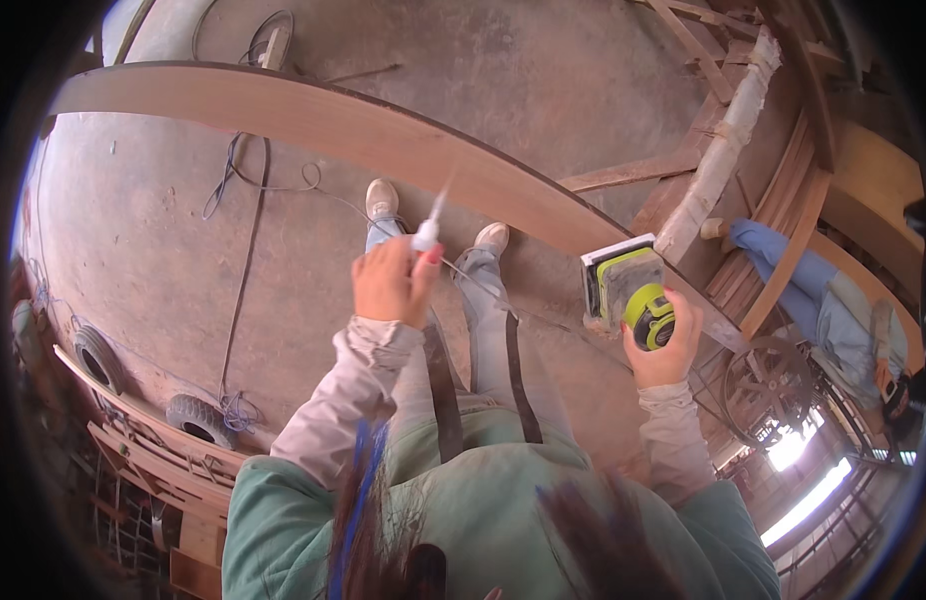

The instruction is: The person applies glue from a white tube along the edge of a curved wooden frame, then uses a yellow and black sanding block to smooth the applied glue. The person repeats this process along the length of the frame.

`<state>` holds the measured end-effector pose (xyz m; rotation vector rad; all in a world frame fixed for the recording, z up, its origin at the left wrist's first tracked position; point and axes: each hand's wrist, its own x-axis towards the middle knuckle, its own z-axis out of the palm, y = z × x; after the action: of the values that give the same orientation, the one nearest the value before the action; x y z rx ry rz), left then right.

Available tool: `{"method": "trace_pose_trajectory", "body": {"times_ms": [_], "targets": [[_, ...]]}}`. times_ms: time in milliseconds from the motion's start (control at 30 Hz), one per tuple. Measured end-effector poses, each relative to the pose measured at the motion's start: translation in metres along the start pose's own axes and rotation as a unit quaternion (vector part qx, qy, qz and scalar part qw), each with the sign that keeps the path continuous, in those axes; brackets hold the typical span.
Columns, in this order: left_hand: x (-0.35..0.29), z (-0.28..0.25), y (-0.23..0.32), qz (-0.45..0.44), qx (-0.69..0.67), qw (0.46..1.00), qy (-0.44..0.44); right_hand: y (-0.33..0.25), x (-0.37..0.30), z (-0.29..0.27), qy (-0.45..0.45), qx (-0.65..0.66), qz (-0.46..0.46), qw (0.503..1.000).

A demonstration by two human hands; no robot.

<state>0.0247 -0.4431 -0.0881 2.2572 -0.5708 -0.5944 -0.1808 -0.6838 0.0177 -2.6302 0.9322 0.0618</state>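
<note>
My left hand (387,282) is closed around a small white bottle (426,234) with a long thin nozzle. The nozzle, smeared by motion, points up over the near edge of a long wooden board (313,122). In my right hand (667,352) is a green and black power sander (623,280), gripped by its round top. The sander is tilted, its square pad with a white edge facing away from me. It overlaps the board's right part in view; I cannot tell whether they touch. The board crosses in front of me from upper left to lower right.
Cords (251,230) trail over the concrete floor (163,200). Two tyres (198,420) lie at the left by stacked lumber (173,455). A wrapped post (723,140) and planks stand right, near another person (833,310) and a spoked wheel (768,390).
</note>
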Motion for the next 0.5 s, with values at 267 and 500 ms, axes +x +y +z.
{"method": "trace_pose_trajectory", "body": {"times_ms": [267, 500], "targets": [[0.009, -0.024, -0.021, -0.028, 0.080, 0.996, 0.002, -0.029, 0.017, 0.005, -0.007, 0.022, -0.053, 0.998], [0.019, -0.025, -0.024, -0.028, 0.094, 0.995, -0.010, -0.030, 0.015, 0.009, -0.006, 0.063, -0.032, 0.997]]}}
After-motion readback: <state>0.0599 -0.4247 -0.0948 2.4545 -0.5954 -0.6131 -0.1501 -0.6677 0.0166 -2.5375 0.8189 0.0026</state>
